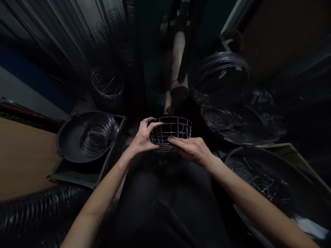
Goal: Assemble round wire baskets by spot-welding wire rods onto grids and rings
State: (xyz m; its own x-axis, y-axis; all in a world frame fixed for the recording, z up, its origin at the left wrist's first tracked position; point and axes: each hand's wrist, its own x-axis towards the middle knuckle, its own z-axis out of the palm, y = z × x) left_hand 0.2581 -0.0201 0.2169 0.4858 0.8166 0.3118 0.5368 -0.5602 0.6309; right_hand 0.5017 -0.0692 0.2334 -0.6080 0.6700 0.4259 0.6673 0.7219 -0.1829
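A round wire basket (176, 129) of thin metal rods is held in front of me, above my lap and below the end of a pale machine arm. My left hand (144, 137) grips its left side, fingers over the rim and thumb low on the wires. My right hand (192, 148) lies across the near right side, its fingertips pressed together at the wires. Whether those fingertips pinch a separate small piece cannot be made out. The basket's lower right part is hidden behind my right hand.
At left, a dark pan (69, 137) with a coil of wire rings (99, 134) sits on a tray (85, 177). At right are a pan of wire rings (224, 120) and a basin (232, 155) of short metal rods (266, 182). The machine arm (179, 62) juts toward me.
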